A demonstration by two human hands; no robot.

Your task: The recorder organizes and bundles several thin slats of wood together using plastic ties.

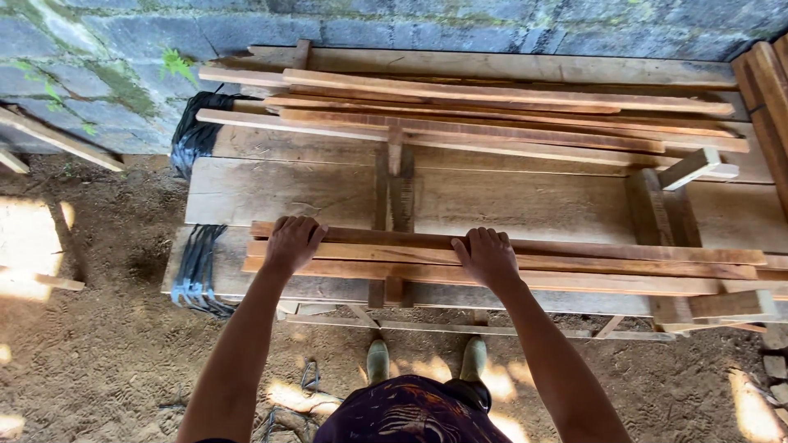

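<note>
Pressing flat, the left hand (293,242) and right hand (487,256) rest open-palmed on stacked wooden slats (574,262).

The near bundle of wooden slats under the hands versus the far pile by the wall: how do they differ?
The near bundle is a few slats lying parallel and even; the far pile holds more slats, crossed at slight angles. The left hand and right hand rest on the near bundle; nothing touches the far pile. Both are long reddish-brown strips on the plank table.
</note>
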